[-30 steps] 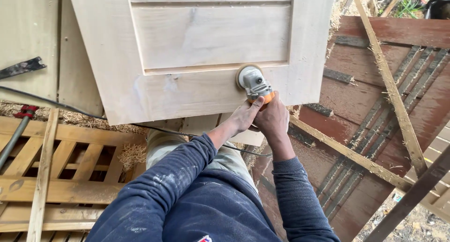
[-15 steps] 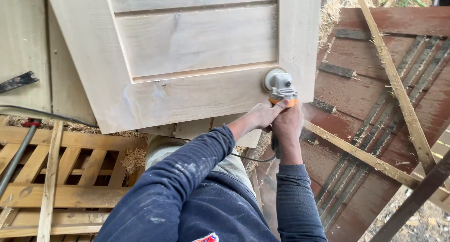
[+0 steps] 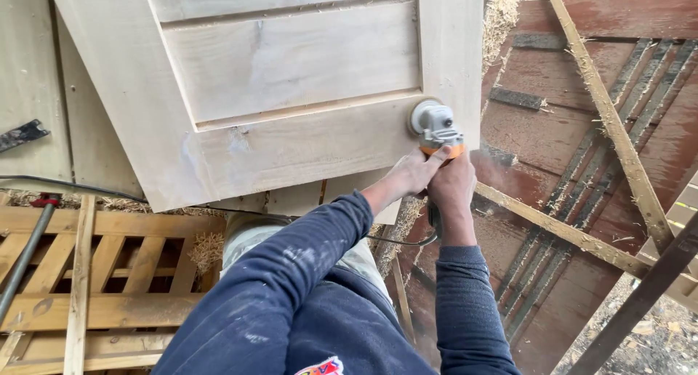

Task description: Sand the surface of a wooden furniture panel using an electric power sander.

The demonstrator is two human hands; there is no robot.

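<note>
now both hands are gripping the grinder [image 3: 435, 126]: right hand [image 3: 452, 187] closed on its body, left hand [image 3: 408, 174] bracing beside, pressing the disc flat on the door's [image 3: 291, 139] near right corner.

The sander [image 3: 435, 126] has slid rightward along the door's [image 3: 291, 142] bottom rail.

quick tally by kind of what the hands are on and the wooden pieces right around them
Power sander, grey and orange, held by left hand and right hand: 1
Pale wood panel door under the sander: 1
Slatted wooden pallet: 1
Reddish-brown panel door: 1
Total: 4
</note>
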